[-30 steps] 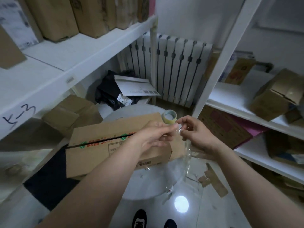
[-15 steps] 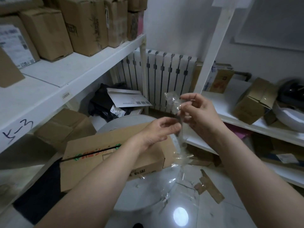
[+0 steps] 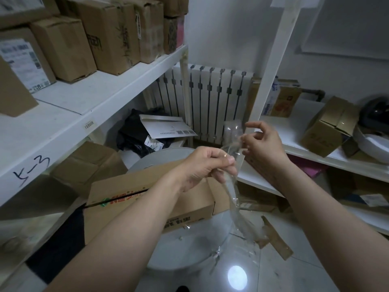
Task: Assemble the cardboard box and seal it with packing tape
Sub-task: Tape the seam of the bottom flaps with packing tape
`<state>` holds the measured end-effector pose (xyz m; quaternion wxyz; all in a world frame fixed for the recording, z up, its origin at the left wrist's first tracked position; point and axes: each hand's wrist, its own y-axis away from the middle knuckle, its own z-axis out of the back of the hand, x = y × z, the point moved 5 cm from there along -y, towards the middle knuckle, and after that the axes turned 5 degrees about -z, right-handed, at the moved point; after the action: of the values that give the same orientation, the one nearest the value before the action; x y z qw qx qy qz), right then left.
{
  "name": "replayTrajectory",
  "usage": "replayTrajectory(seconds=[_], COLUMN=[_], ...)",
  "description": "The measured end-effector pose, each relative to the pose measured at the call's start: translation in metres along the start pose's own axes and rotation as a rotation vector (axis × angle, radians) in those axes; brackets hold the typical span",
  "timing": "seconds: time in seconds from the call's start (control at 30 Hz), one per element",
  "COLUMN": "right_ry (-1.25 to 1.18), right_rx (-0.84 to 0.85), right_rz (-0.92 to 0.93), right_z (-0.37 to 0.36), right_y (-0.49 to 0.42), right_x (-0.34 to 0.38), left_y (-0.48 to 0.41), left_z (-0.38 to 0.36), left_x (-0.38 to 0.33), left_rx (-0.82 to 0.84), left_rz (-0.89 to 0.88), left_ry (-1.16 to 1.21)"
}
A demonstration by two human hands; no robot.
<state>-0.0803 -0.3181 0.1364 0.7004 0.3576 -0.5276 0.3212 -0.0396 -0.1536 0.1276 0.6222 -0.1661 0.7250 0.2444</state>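
A brown cardboard box [image 3: 134,205] with red and green print lies on a round white table [image 3: 185,249], mostly below my left forearm. A long strip of clear packing tape [image 3: 233,199] hangs twisted above the table's right side. My left hand [image 3: 202,165] pinches the strip near its top. My right hand [image 3: 263,144] holds the crumpled upper end of the tape between thumb and fingers, a little higher and to the right. The tape roll is not in view.
White shelves [image 3: 101,98] on the left carry several cardboard boxes. Another shelf [image 3: 315,157] on the right holds boxes too. A white radiator [image 3: 210,102] stands behind. Cardboard scraps [image 3: 275,237] lie on the tiled floor.
Both hands have risen away from the box, drawing the clear tape upward. The view has tilted up, and the tape roll seen on the box a second ago is out of sight.
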Motion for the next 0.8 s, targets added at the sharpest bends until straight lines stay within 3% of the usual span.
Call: replayTrajectory(seconds=[0.13,0.2,0.37,0.47,0.8], right_ry=[0.263,0.244,0.162,0.19,-0.064], right_rx=[-0.071,0.001,0.577,0.766,0.508], right_rz=[0.023,-0.053,-0.362,-0.396,-0.411], right_z=[0.012,0.018,-0.011,-0.033,-0.027], right_y=[0.001,0.002,0.029,0.051,0.043], right_x=[-0.013,-0.023,-0.055,-0.076,-0.117], left_y=[0.002,0.003,0.001,0.0,0.011], left_z=[0.004,0.008,0.031,0.041,0.064], left_x=[-0.003,-0.007,-0.017,-0.019,-0.005], left_rx=[-0.031,-0.076,-0.28,-0.366,-0.574], left_rz=[0.024,0.006,-0.049,-0.066,-0.069], left_ry=[0.047,0.062,0.128,0.126,0.031])
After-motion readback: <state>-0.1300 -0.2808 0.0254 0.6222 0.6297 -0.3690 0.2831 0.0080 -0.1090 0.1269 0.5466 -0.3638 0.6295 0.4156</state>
